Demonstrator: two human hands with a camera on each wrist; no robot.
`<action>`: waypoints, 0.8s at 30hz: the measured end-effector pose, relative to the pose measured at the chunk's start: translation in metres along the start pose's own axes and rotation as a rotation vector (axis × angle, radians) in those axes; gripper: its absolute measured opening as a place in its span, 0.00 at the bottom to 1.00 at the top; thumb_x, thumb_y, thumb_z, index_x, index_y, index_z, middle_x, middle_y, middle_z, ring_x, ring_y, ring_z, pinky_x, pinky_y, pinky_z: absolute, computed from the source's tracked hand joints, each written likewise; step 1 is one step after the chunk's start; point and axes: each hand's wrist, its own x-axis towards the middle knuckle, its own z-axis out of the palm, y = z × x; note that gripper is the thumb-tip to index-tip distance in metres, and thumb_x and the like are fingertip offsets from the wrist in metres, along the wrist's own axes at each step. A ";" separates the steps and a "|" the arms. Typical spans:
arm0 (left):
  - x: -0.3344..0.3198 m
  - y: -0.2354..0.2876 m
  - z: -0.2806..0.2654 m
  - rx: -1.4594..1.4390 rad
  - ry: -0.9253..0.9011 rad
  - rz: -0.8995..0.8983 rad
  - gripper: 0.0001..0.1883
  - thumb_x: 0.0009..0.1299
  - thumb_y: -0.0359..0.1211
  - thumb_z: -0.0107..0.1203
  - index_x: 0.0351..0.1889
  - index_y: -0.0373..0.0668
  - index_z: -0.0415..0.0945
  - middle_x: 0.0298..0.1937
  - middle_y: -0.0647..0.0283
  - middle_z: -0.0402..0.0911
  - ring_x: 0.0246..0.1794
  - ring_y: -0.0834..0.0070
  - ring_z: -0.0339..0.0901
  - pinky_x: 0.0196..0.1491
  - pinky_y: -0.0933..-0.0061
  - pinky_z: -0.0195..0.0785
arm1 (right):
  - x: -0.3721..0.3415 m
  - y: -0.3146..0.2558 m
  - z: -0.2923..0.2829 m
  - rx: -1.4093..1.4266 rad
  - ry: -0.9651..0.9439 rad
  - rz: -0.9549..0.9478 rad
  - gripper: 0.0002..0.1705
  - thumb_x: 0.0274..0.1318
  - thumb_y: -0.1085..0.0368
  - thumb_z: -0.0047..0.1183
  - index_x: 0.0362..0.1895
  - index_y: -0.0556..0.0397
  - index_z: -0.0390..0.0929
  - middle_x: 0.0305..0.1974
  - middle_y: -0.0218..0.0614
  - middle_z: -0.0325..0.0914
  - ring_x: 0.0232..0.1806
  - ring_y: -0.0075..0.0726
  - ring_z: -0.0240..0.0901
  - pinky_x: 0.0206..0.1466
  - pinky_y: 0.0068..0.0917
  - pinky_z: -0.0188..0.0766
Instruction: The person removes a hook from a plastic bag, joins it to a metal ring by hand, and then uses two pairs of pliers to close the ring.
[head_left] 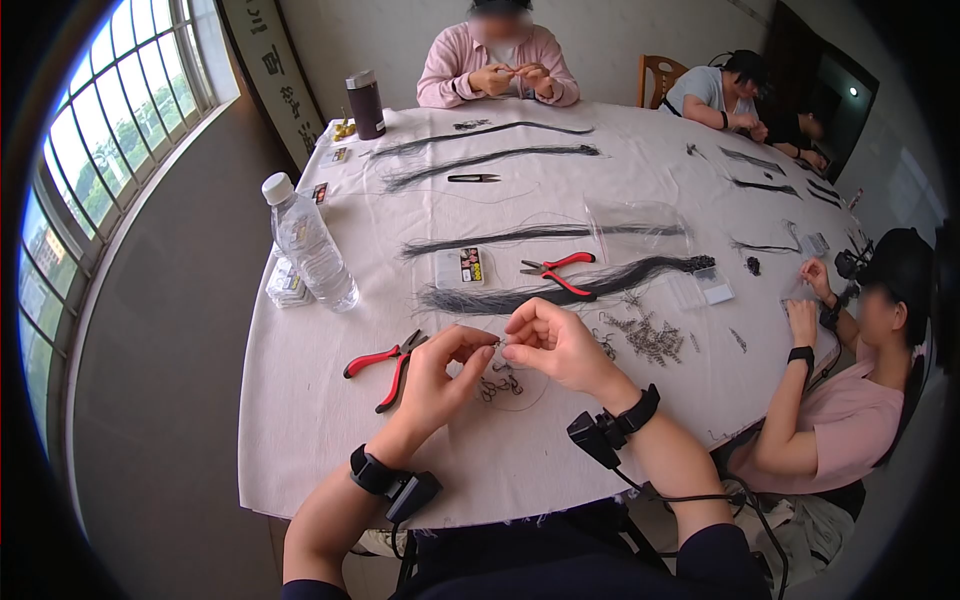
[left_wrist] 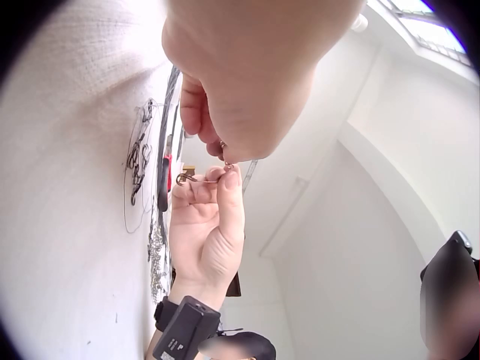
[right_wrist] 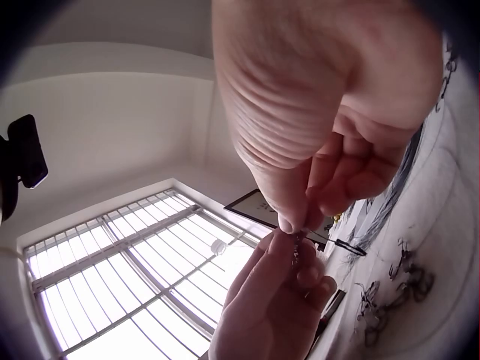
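My left hand (head_left: 445,370) and right hand (head_left: 562,348) meet fingertip to fingertip above the near part of the table. Between the left thumb and forefinger is a small metal swivel (right_wrist: 297,249), partly covered by the fingers. The right thumb and forefinger pinch a thin line right beside it. A dark fish hook (left_wrist: 184,178) hangs on that line by the right fingers. Below the hands lies a small heap of dark hooks (head_left: 500,384) with a loop of thin line. Red-handled pliers (head_left: 372,361) rest open beside the left hand.
Beyond the hands lie more red-handled pliers (head_left: 545,268), a clear labelled box (head_left: 455,268) and bundles of black strands (head_left: 560,292). Small metal pieces (head_left: 655,342) are heaped at the right. A water bottle (head_left: 312,250) stands at left. Other people sit around the table.
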 end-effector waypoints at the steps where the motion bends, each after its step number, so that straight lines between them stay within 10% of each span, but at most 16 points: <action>1: 0.000 0.001 0.000 0.000 -0.001 0.000 0.07 0.68 0.26 0.60 0.42 0.36 0.82 0.34 0.60 0.82 0.31 0.77 0.79 0.37 0.78 0.72 | 0.000 -0.001 0.000 0.000 0.001 0.000 0.15 0.58 0.73 0.61 0.47 0.57 0.72 0.38 0.29 0.78 0.41 0.19 0.76 0.45 0.18 0.74; 13: -0.001 0.020 0.001 0.335 0.013 0.240 0.07 0.62 0.23 0.64 0.37 0.37 0.83 0.31 0.60 0.80 0.27 0.73 0.78 0.32 0.75 0.72 | -0.002 0.004 0.008 -0.145 0.047 -0.080 0.05 0.60 0.73 0.58 0.40 0.57 0.77 0.37 0.29 0.80 0.37 0.17 0.75 0.44 0.19 0.72; 24: -0.004 0.010 0.001 -0.175 -0.079 -0.184 0.06 0.71 0.28 0.59 0.42 0.34 0.79 0.33 0.67 0.79 0.33 0.84 0.75 0.37 0.81 0.69 | 0.000 0.005 0.009 0.141 0.040 -0.050 0.06 0.62 0.67 0.59 0.40 0.57 0.80 0.33 0.23 0.80 0.34 0.12 0.72 0.39 0.14 0.69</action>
